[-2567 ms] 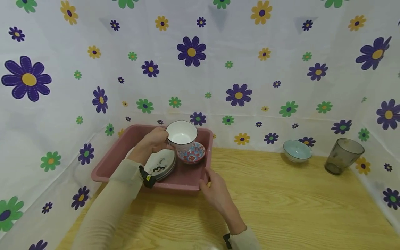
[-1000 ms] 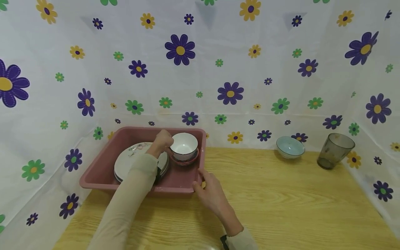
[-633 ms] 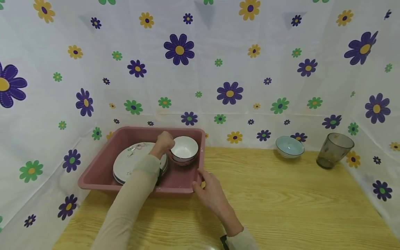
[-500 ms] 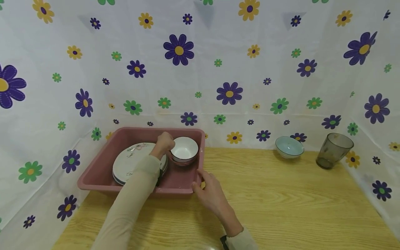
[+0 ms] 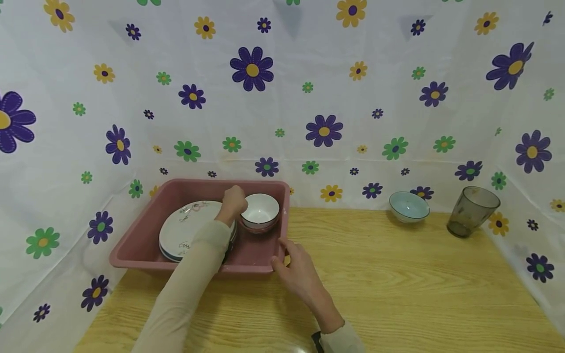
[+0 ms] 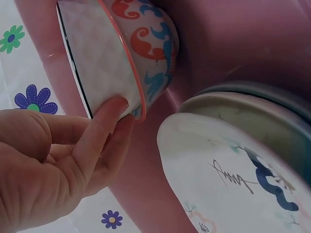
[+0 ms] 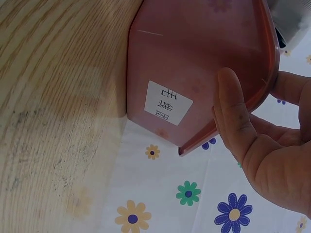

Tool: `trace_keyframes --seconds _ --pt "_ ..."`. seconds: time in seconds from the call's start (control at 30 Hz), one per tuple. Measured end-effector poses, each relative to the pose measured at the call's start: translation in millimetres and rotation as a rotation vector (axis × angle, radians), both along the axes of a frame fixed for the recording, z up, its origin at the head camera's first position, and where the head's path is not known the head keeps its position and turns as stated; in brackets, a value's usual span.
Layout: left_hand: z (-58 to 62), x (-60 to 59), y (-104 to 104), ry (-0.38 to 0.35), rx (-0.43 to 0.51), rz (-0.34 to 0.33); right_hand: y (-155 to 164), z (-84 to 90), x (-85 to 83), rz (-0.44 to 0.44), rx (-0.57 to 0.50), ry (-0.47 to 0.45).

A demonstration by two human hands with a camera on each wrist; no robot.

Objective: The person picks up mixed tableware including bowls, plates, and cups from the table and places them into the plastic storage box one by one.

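Note:
A white bowl with a dark rim sits nested in a red-and-blue patterned bowl at the right side of a pink plastic basin. My left hand pinches the white bowl's left edge, the thumb against its outer wall in the left wrist view. Left of the bowls, a stack of white plates with floral print lies in the basin, partly hidden by the left forearm. My right hand grips the basin's near right corner, thumb and fingers around the rim.
Further right on the wooden table stand a light blue bowl and a tinted glass tumbler, both near the back. A flowered white sheet rises behind and at the sides. The basin's end bears a white label.
My left hand has lowered the white bowl from above the basin into the patterned bowl, then stayed at its edge. The right hand keeps hold of the basin corner.

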State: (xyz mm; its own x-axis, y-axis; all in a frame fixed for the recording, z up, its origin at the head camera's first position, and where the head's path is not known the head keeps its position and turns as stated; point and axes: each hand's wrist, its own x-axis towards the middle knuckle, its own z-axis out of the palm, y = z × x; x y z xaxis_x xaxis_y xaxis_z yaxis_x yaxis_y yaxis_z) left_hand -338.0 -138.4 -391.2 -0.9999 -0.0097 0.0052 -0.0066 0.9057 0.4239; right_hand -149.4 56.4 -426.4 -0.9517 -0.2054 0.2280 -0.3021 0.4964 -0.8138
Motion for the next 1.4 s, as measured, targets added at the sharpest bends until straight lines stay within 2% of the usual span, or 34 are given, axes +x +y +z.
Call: trace_keyframes --seconds 0.13,0.23,0.4,0.7,0.87,0.97,1.17,1.4 --pt "3.8 6.6 4 -0.027 0.008 0.034 0 -1.2 -0.5 0.002 0.002 0.002" --pt "3.3 5.9 4 -0.058 0.027 0.068 0 -1.4 -1.1 0.001 0.006 0.001" --pt "4.7 3.1 2 -0.069 0.031 0.099 1 0.0 -0.9 0.000 0.008 -0.024" --pt "27.8 0.0 -4 -0.003 0.164 0.027 1 0.5 -1.3 -0.004 0.013 -0.030" --pt "32.5 2.2 -11 -0.044 0.191 0.042 1 -0.5 -0.8 0.004 0.018 -0.021" --pt "35.2 6.0 -15 -0.061 0.221 0.034 0 -0.3 0.4 0.005 0.017 -0.011" --pt "48.3 20.1 -19 -0.071 0.321 0.020 0 -0.2 0.9 0.007 0.018 -0.022" --pt "52.2 30.0 -19 -0.035 0.406 -0.007 -1 1.6 2.9 0.006 0.013 -0.024"
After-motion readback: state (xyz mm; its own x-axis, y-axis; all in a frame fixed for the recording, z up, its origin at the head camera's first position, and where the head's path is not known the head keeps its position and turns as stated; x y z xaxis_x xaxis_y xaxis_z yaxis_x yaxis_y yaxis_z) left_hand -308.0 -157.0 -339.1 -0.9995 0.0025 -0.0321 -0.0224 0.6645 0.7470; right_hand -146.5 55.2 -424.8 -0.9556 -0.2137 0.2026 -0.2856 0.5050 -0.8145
